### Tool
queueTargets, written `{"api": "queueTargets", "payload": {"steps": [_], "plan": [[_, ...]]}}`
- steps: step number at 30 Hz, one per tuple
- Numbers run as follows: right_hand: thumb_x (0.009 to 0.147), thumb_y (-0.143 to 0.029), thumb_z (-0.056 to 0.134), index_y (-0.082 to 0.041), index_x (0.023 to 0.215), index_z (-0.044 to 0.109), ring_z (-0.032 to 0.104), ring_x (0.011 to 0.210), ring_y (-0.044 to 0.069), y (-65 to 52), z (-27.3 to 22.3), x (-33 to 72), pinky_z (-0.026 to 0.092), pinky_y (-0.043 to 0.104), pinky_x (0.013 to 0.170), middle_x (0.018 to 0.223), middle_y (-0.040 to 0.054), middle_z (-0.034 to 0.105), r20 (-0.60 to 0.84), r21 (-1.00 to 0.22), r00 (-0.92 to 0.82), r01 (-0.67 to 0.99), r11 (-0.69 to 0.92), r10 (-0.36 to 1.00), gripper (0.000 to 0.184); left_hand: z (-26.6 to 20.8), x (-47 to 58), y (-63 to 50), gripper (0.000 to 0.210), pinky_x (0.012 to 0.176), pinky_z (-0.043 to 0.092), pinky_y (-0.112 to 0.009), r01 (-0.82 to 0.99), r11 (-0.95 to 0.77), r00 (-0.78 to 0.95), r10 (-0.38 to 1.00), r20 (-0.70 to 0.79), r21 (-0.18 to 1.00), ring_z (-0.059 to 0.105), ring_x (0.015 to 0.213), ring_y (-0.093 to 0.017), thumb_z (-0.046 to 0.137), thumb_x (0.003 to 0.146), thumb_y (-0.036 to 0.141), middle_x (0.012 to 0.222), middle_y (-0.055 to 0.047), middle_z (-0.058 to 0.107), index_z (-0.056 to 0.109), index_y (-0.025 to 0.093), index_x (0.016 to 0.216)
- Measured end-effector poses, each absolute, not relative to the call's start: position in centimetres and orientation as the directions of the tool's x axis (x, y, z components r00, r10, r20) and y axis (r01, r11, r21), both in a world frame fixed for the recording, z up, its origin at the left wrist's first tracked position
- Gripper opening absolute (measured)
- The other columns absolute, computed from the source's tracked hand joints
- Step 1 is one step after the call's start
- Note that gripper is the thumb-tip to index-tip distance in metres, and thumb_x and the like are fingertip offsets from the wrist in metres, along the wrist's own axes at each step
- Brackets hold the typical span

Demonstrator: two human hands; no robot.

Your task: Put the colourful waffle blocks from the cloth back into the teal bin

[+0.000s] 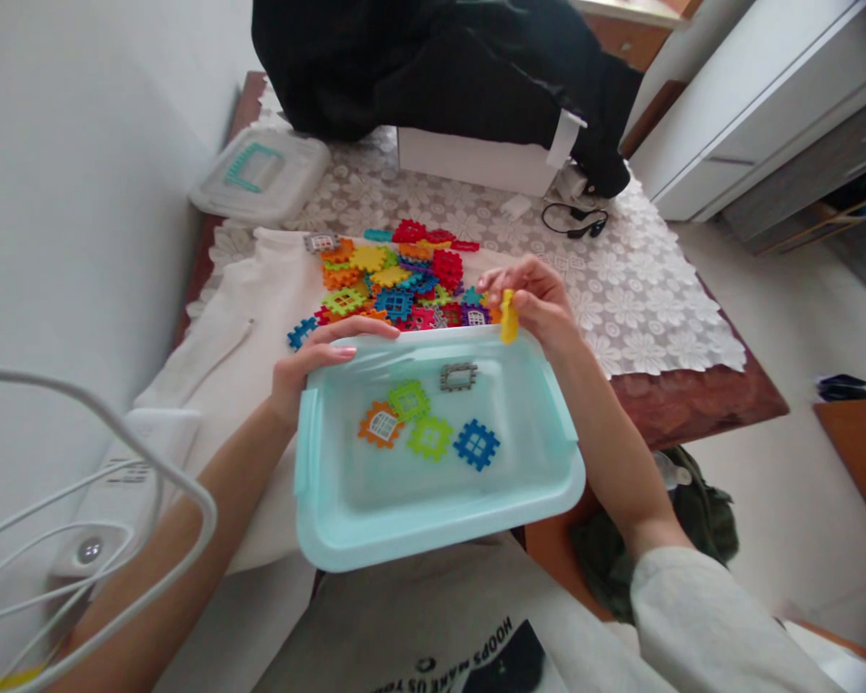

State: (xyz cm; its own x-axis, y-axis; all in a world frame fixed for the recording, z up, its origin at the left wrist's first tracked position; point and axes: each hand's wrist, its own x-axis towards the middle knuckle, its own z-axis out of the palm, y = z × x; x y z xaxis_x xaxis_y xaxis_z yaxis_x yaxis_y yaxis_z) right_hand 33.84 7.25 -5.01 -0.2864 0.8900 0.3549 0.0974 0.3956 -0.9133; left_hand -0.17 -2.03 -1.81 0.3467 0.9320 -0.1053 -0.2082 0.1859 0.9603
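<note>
A light turquoise plastic bin [433, 553] tilts toward me at the table's near edge. My left hand [318, 361] grips its far left rim, fingers over the edge. Above the far right corner, my right hand [541, 298] pinches a yellow interlocking building piece [509, 318], seen nearly edge-on. Inside the bin lie several pieces: an orange window piece [381, 424], two lime green ones, a blue one [477, 445] and a grey frame [459, 376]. Just beyond the rim is a heap of mixed coloured pieces [394, 276], partly hidden by the bin and hands.
A clear lid with a turquoise handle [260, 178] rests at the back left. Black cloth [433, 67] drapes over a white box [476, 162] at the back. A black headset [575, 221] lies at the right. White cables [159, 472] loop at the near left.
</note>
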Motion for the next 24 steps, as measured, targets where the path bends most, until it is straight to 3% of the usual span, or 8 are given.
{"api": "queueTargets", "payload": {"steps": [3, 5, 8, 11, 13, 16, 21, 24], "plan": [[0.089, -0.105, 0.056, -0.030, 0.104, 0.081, 0.078, 0.121, 0.034, 6.9, -4.9, 33.4, 0.068, 0.055, 0.101, 0.119, 0.0123, 0.081, 0.325, -0.920, -0.399, 0.077, 0.384, 0.857, 0.081, -2.4, -0.6, -1.8, 0.028, 0.092, 0.067, -0.045, -0.198, 0.163, 0.334, 0.938, -0.090, 0.967, 0.078, 0.110, -0.037, 0.078, 0.080, 0.039, 0.111, -0.011, 0.084, 0.089, 0.025, 0.101], [0.097, -0.100, 0.048, -0.029, 0.110, 0.083, 0.079, 0.119, 0.032, 7.2, -5.1, 33.1, 0.068, 0.053, 0.103, 0.121, 0.0122, 0.082, 0.320, -0.918, -0.379, 0.101, 0.383, 0.868, 0.080, -2.8, -0.8, -1.7, 0.023, 0.090, 0.066, -0.042, -0.200, 0.120, 0.314, 0.948, -0.052, 0.972, 0.077, 0.107, -0.035, 0.078, 0.078, 0.037, 0.110, -0.009, 0.083, 0.088, 0.026, 0.096], [0.102, -0.085, 0.062, -0.030, 0.136, 0.081, 0.076, 0.130, 0.034, 8.0, -5.8, 32.9, 0.061, 0.057, 0.117, 0.135, 0.0123, 0.082, 0.342, -0.833, -0.318, 0.333, 0.442, 0.884, 0.067, -2.8, -0.8, -1.7, 0.020, 0.086, 0.065, -0.037, -0.220, 0.135, 0.307, 0.950, -0.063, 0.966, 0.077, 0.102, -0.032, 0.077, 0.078, 0.034, 0.110, -0.008, 0.084, 0.087, 0.024, 0.092], [0.097, -0.063, 0.082, -0.028, 0.152, 0.075, 0.064, 0.151, 0.040, 8.9, -7.1, 32.9, 0.048, 0.063, 0.131, 0.157, 0.0139, 0.074, 0.289, -0.637, -0.376, 0.611, 0.470, 0.880, 0.065, -2.2, -0.5, -1.9, 0.028, 0.078, 0.064, -0.033, -0.254, 0.231, 0.313, 0.938, -0.146, 0.939, 0.077, 0.092, -0.028, 0.073, 0.081, 0.034, 0.109, -0.009, 0.085, 0.089, 0.021, 0.100], [0.099, -0.047, 0.081, -0.026, 0.142, 0.081, 0.068, 0.147, 0.038, 9.4, -8.0, 33.0, 0.048, 0.059, 0.130, 0.152, 0.0138, 0.078, 0.220, -0.574, -0.442, 0.662, 0.482, 0.870, 0.048, -2.0, -0.3, -2.0, 0.033, 0.074, 0.063, -0.032, -0.266, 0.256, 0.313, 0.935, -0.168, 0.929, 0.076, 0.086, -0.027, 0.073, 0.082, 0.034, 0.107, -0.009, 0.085, 0.090, 0.020, 0.106], [0.100, -0.034, 0.074, -0.025, 0.117, 0.088, 0.079, 0.125, 0.032, 9.8, -8.7, 33.0, 0.054, 0.050, 0.122, 0.127, 0.0107, 0.086, 0.224, -0.581, -0.474, 0.637, 0.507, 0.852, 0.023, -2.2, -0.3, -1.9, 0.033, 0.074, 0.063, -0.032, -0.258, 0.216, 0.302, 0.944, -0.134, 0.942, 0.077, 0.089, -0.029, 0.073, 0.081, 0.032, 0.108, -0.010, 0.086, 0.091, 0.019, 0.105], [0.095, -0.027, 0.073, -0.023, 0.097, 0.083, 0.078, 0.108, 0.029, 9.8, -8.1, 32.8, 0.059, 0.045, 0.108, 0.109, 0.0082, 0.086, 0.296, -0.636, -0.373, 0.610, 0.473, 0.879, 0.011, -2.6, -0.5, -1.7, 0.032, 0.077, 0.063, -0.030, -0.260, 0.201, 0.315, 0.942, -0.113, 0.944, 0.077, 0.094, -0.028, 0.073, 0.081, 0.032, 0.114, -0.009, 0.086, 0.091, 0.020, 0.105], [0.098, -0.029, 0.072, -0.023, 0.108, 0.084, 0.077, 0.113, 0.030, 9.4, -7.5, 33.1, 0.058, 0.048, 0.110, 0.118, 0.0093, 0.085, 0.307, -0.622, -0.315, 0.648, 0.439, 0.898, 0.016, -2.5, -0.5, -1.6, 0.031, 0.076, 0.062, -0.029, -0.245, 0.194, 0.329, 0.938, -0.106, 0.950, 0.077, 0.092, -0.027, 0.073, 0.082, 0.034, 0.113, -0.009, 0.086, 0.091, 0.019, 0.102]]}}
